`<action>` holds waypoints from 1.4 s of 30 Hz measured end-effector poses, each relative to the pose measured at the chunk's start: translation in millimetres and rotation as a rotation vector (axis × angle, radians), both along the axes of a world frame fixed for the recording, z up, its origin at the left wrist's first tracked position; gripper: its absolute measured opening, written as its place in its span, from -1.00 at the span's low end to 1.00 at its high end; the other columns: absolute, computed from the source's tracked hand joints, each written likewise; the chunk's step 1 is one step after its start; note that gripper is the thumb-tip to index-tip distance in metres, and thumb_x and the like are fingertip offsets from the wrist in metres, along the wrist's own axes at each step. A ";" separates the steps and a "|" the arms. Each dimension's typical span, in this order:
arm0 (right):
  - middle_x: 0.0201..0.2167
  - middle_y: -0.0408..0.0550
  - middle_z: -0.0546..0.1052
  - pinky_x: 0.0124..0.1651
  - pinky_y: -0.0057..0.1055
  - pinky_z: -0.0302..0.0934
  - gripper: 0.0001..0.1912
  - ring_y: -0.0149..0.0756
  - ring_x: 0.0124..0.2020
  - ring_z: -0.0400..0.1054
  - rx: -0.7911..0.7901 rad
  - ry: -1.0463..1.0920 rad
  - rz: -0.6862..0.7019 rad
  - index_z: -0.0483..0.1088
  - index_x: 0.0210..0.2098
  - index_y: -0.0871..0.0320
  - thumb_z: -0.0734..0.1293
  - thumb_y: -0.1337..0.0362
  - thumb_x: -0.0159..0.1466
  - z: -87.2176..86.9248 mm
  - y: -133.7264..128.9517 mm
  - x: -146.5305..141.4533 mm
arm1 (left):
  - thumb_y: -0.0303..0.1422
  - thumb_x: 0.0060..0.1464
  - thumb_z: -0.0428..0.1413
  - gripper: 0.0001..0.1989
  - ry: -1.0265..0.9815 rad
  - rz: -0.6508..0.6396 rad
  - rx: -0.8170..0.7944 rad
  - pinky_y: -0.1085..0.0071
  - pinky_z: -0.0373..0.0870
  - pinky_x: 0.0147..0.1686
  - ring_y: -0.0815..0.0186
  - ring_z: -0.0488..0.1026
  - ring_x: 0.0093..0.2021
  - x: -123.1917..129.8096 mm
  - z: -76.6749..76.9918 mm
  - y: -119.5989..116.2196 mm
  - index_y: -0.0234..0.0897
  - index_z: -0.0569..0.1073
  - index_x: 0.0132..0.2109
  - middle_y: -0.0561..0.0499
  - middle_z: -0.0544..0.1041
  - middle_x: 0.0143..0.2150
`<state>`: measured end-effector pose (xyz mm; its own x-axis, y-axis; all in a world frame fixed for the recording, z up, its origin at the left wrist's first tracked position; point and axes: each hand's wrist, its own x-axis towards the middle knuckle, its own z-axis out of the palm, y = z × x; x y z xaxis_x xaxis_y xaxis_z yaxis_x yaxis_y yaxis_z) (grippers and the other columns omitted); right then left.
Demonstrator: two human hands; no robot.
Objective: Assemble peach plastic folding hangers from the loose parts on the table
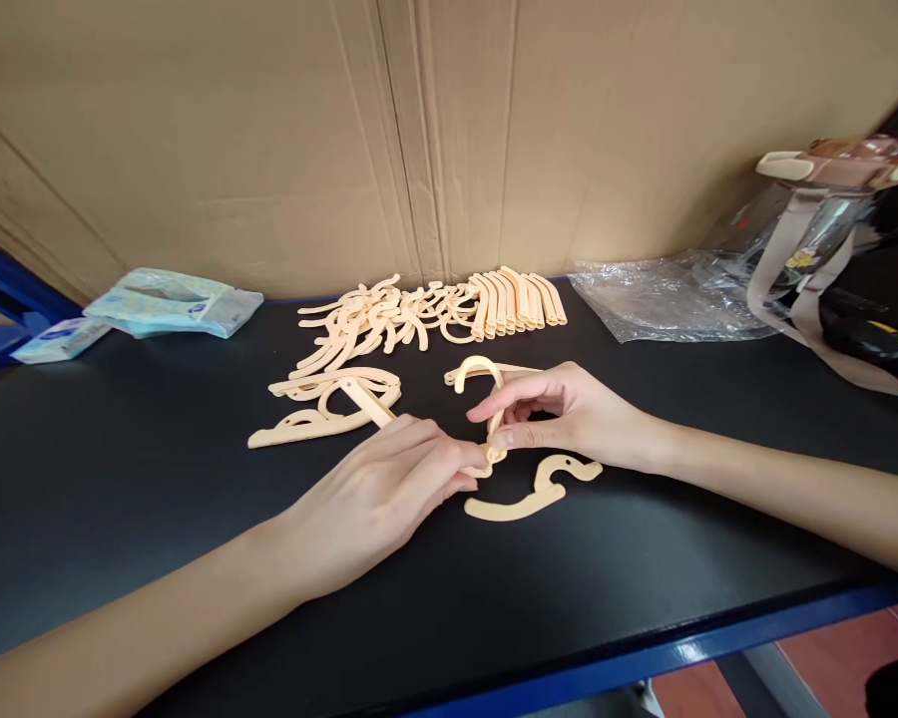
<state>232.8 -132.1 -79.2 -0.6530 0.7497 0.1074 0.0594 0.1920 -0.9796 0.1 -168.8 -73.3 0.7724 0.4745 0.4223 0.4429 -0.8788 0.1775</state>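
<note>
My left hand [381,494] is closed on a cream plastic hanger arm [366,401], whose far end sticks out past the knuckles to the upper left. My right hand [580,414] pinches a cream hanger hook [481,363] between thumb and fingers, its curve upward. The hook's base meets the arm piece at my fingertips; how they are joined is partly hidden. Just below my right hand lie a loose hook [565,469] and a curved arm piece [515,507], touching. Another cream piece [453,378] lies behind my right hand, mostly covered.
Left of centre lie several hanger parts [291,431]. Behind them are a pile of loose hooks [374,314] and a row of arm pieces [516,301]. A tissue pack [172,302], clear plastic bag [659,297] and strapped bottle [830,214] stand along the cardboard [269,140] backing the black table [195,618].
</note>
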 end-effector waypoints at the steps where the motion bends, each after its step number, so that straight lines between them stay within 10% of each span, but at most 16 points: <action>1: -0.36 -0.12 0.55 -0.24 -0.44 0.33 -0.71 -0.41 -0.32 0.44 -0.003 -0.001 -0.001 0.53 -0.12 0.17 0.44 0.23 0.17 0.1 -0.6 -0.2 | -0.50 0.28 0.02 -0.85 -0.004 0.014 -0.007 0.45 0.36 -0.31 0.37 0.40 -0.29 -0.5 -0.8 -0.1 -0.27 0.34 -0.02 0.01 0.48 -0.25; 23: -0.38 -0.14 0.52 -0.28 -0.42 0.27 -0.85 -0.41 -0.35 0.38 0.121 -0.077 -0.050 0.53 -0.30 0.19 0.43 0.25 0.17 4.0 -5.5 -2.1 | -0.50 0.28 0.01 -0.89 -0.033 -0.027 0.057 0.41 0.40 -0.29 0.30 0.47 -0.24 -0.4 -2.9 3.7 -0.35 0.41 -0.10 -0.08 0.54 -0.22; 32: -0.45 -0.19 0.50 -0.29 -0.43 0.24 -0.93 -0.43 -0.39 0.34 0.178 -0.077 -0.040 0.52 -0.34 0.17 0.40 0.30 0.21 5.0 -6.8 -5.1 | -0.47 0.31 -0.03 -0.42 0.060 0.014 0.052 0.41 0.38 -0.24 0.32 0.42 -0.24 -3.8 -6.0 1.7 -0.15 -0.04 0.38 0.02 0.51 -0.21; 37: -0.52 -0.21 0.38 -0.36 -0.46 0.17 -0.91 -0.45 -0.45 0.24 0.364 -0.128 -0.066 0.53 -0.35 0.15 0.38 0.28 0.24 1.8 -6.1 -6.0 | -0.45 0.33 -0.06 -0.51 0.092 0.092 0.094 0.38 0.38 -0.25 0.32 0.41 -0.31 -0.2 -5.2 3.3 -0.24 0.05 0.34 0.01 0.50 -0.26; 42: -0.36 -0.16 0.49 -0.28 -0.46 0.25 -0.71 -0.42 -0.36 0.35 0.536 -0.180 -0.054 0.38 0.02 0.14 0.32 0.29 0.31 -0.3 -14.9 -7.0 | -0.41 0.33 -0.04 -0.69 -0.054 0.196 0.137 0.38 0.42 -0.17 0.30 0.49 -0.19 -0.6 -4.6 7.4 -0.35 0.26 0.18 -0.09 0.53 -0.09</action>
<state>225.8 -147.0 -79.5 -0.6584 0.6538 0.3729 0.2397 0.6518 -0.7195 -0.4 -161.4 -77.9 0.6457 0.5486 0.5312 0.6003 -0.7946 0.0911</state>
